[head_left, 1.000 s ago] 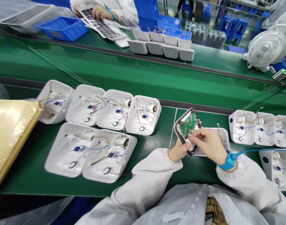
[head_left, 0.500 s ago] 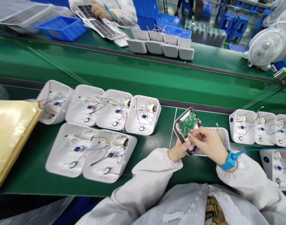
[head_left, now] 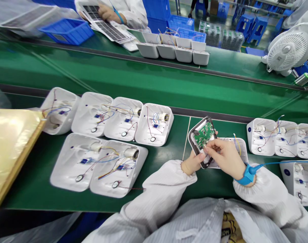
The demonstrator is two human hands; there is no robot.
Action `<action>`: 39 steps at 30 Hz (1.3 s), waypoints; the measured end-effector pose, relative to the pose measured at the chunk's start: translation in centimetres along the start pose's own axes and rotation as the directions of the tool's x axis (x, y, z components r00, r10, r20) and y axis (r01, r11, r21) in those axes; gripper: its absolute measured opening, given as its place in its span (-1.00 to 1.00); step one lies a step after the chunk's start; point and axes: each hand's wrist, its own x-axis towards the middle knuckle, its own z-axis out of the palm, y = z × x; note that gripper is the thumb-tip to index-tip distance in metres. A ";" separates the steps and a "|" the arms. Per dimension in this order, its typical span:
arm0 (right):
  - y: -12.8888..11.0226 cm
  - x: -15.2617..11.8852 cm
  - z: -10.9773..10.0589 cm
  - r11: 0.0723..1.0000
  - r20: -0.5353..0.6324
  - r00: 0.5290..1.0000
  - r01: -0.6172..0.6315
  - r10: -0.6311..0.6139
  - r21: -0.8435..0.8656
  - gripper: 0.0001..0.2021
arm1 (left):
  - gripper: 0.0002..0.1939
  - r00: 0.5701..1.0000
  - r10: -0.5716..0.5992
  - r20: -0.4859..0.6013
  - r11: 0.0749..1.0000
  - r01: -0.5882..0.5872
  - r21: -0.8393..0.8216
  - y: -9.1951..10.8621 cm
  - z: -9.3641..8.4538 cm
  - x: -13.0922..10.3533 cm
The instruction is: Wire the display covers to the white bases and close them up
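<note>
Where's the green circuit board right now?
In the head view, right of centre: the green circuit board sits in a grey-rimmed cover held up by the left hand, right hand touching it.

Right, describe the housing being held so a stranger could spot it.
Start at the green bench; near its front edge the left hand and right hand meet. Between them tilts a grey-rimmed white plastic housing, the only one carrying a green circuit board.

Single head view – looking forward and down, close over the green bench (head_left: pixel 156 84), edges perhaps blurred.
</note>
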 end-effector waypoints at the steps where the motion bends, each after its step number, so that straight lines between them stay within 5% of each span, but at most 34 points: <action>1: 0.1 -0.1 0.1 1.000 -0.005 1.000 0.004 -0.004 0.011 -0.82 | -0.08 1.000 -0.001 0.000 1.000 0.001 -0.004 0.1 0.1 0.0; 7: 0.2 -0.5 0.5 0.996 -0.062 0.997 0.049 -0.055 -0.079 -0.81 | -0.06 0.999 -0.020 -0.038 1.000 0.019 -0.022 0.1 0.3 0.0; 15: -0.3 -1.1 0.8 0.843 -0.165 0.919 0.242 -0.358 -0.481 -0.82 | -0.13 1.000 0.006 0.021 1.000 -0.006 0.003 0.8 1.0 0.0; 24: 0.3 -0.9 1.3 0.822 -0.172 0.891 0.293 -0.420 -0.489 -0.81 | -0.11 1.000 -0.008 0.002 1.000 0.008 -0.004 1.1 1.0 0.0; 33: 0.5 -0.9 1.9 0.963 -0.193 0.954 0.193 -0.229 -0.188 -0.81 | -0.15 0.997 0.018 0.069 1.000 -0.018 0.002 1.2 1.4 0.2; 39: 0.9 -0.9 2.1 0.875 -0.237 0.880 0.309 -0.412 -0.373 -0.86 | -0.21 0.999 0.022 0.040 0.999 -0.024 0.043 0.9 0.7 -0.3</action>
